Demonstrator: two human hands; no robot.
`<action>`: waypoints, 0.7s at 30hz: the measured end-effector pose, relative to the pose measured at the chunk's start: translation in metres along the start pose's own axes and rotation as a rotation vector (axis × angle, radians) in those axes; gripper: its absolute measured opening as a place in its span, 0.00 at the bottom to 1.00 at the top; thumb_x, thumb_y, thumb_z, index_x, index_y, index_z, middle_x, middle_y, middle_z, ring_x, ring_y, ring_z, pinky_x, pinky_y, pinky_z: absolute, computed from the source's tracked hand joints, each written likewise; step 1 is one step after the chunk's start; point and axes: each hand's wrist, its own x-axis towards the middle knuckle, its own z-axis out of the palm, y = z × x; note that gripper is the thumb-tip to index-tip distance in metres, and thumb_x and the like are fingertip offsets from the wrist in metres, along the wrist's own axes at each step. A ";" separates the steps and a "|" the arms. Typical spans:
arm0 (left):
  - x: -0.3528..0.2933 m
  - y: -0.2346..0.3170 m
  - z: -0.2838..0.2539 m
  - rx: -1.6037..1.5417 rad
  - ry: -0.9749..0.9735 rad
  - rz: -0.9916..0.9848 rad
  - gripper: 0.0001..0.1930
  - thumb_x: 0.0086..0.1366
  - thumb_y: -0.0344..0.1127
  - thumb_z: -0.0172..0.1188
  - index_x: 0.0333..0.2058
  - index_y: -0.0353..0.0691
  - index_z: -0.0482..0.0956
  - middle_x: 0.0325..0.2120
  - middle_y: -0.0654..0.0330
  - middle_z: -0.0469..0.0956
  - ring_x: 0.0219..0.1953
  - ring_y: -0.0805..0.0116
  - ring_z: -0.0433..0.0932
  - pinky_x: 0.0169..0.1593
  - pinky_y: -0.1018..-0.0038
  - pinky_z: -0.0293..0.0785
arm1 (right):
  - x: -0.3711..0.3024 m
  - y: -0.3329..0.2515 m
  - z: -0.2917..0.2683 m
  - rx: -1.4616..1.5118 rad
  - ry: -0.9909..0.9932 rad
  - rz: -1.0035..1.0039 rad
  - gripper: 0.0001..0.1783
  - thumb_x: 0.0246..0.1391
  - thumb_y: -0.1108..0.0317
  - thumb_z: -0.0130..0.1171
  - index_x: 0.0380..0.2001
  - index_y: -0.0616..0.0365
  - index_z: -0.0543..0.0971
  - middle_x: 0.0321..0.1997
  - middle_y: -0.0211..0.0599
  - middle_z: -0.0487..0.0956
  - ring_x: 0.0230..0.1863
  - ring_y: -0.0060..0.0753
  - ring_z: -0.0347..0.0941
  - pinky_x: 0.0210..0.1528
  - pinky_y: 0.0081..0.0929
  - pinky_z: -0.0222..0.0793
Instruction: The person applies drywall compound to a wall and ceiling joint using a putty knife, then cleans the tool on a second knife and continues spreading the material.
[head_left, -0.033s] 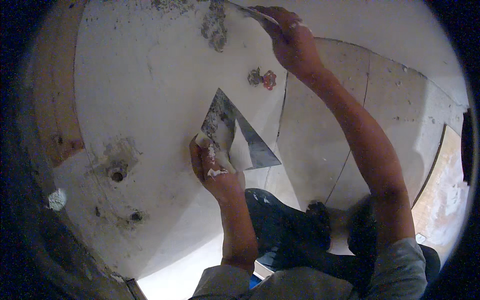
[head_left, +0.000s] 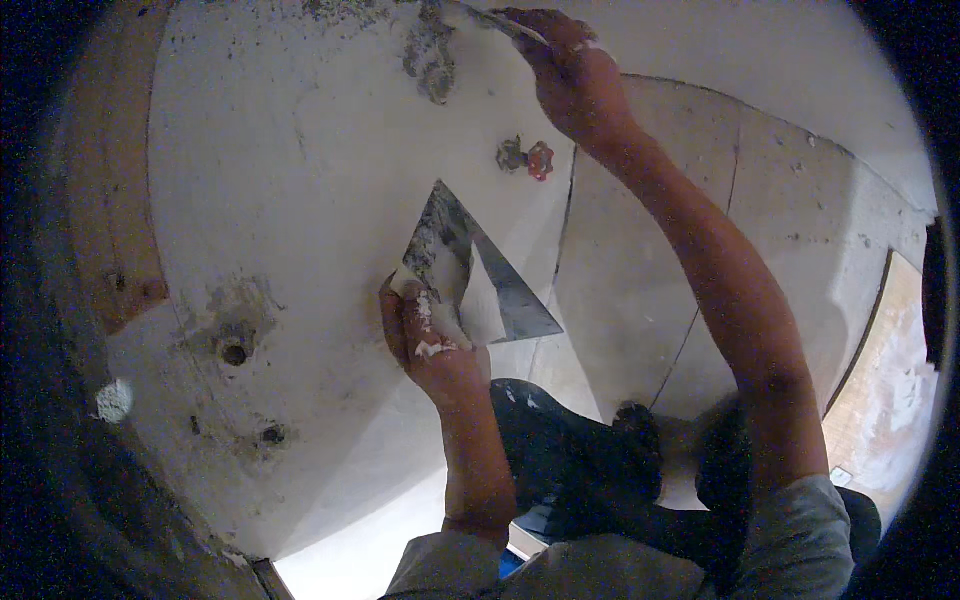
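While the left hand (head_left: 432, 335) grips a wide putty-loaded trowel (head_left: 478, 272) at centre, blade slanting far-left to near-right, the right hand (head_left: 572, 75), fingers closed on a narrow scraper (head_left: 492, 20), works a grey patch (head_left: 432, 55) on the white wall (head_left: 290, 180) at far left of that hand.

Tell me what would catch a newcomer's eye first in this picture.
Most striking is the wide metal trowel at the centre, loaded with white filler and held up by the left hand. Above it, the right hand reaches to the top of the pale wall, pressing a narrow putty knife beside a rough grey patch. A small red valve handle stands out between them.
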 end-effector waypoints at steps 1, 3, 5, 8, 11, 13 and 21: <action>-0.003 -0.001 -0.003 0.034 -0.011 -0.014 0.20 0.55 0.35 0.61 0.44 0.30 0.71 0.46 0.45 0.71 0.50 0.48 0.70 0.55 0.62 0.65 | 0.004 -0.002 0.006 -0.037 0.045 -0.099 0.19 0.52 0.70 0.52 0.49 0.50 0.75 0.47 0.46 0.75 0.49 0.53 0.69 0.49 0.42 0.68; -0.004 -0.002 -0.004 0.069 -0.022 -0.030 0.19 0.57 0.34 0.58 0.47 0.32 0.71 0.50 0.46 0.69 0.54 0.51 0.68 0.60 0.64 0.61 | 0.008 -0.007 0.019 -0.078 -0.086 0.012 0.25 0.51 0.75 0.51 0.54 0.50 0.68 0.53 0.46 0.70 0.52 0.50 0.66 0.53 0.41 0.66; -0.003 -0.005 -0.006 -0.038 0.040 0.024 0.17 0.54 0.32 0.59 0.42 0.31 0.71 0.43 0.45 0.72 0.47 0.47 0.71 0.51 0.60 0.68 | 0.009 -0.015 0.029 -0.120 -0.219 0.123 0.31 0.51 0.79 0.51 0.60 0.50 0.61 0.59 0.45 0.65 0.56 0.48 0.62 0.56 0.41 0.63; -0.006 -0.014 -0.010 0.034 0.076 0.080 0.14 0.54 0.28 0.57 0.39 0.30 0.71 0.40 0.46 0.73 0.45 0.46 0.73 0.48 0.60 0.70 | 0.003 -0.022 0.041 -0.208 -0.065 0.043 0.27 0.48 0.79 0.53 0.54 0.54 0.68 0.57 0.47 0.66 0.52 0.49 0.65 0.55 0.42 0.64; -0.003 -0.011 -0.018 0.165 -0.010 0.129 0.13 0.55 0.28 0.55 0.39 0.29 0.71 0.41 0.45 0.73 0.45 0.46 0.73 0.48 0.59 0.70 | 0.000 -0.022 0.055 -0.216 -0.052 0.105 0.28 0.47 0.79 0.52 0.55 0.55 0.68 0.57 0.49 0.65 0.53 0.52 0.64 0.56 0.40 0.64; -0.007 -0.014 -0.016 -0.088 0.044 -0.034 0.12 0.56 0.27 0.54 0.39 0.30 0.71 0.41 0.45 0.73 0.44 0.46 0.73 0.48 0.59 0.70 | 0.002 -0.026 0.058 -0.137 -0.026 -0.040 0.28 0.47 0.79 0.50 0.56 0.55 0.67 0.56 0.50 0.65 0.55 0.54 0.62 0.54 0.40 0.65; -0.007 -0.016 -0.024 -0.084 0.024 -0.090 0.11 0.58 0.26 0.50 0.40 0.29 0.71 0.42 0.44 0.72 0.45 0.45 0.73 0.48 0.58 0.70 | -0.016 -0.026 0.042 -0.164 -0.287 -0.087 0.27 0.45 0.77 0.52 0.53 0.52 0.71 0.53 0.48 0.68 0.51 0.55 0.65 0.49 0.43 0.68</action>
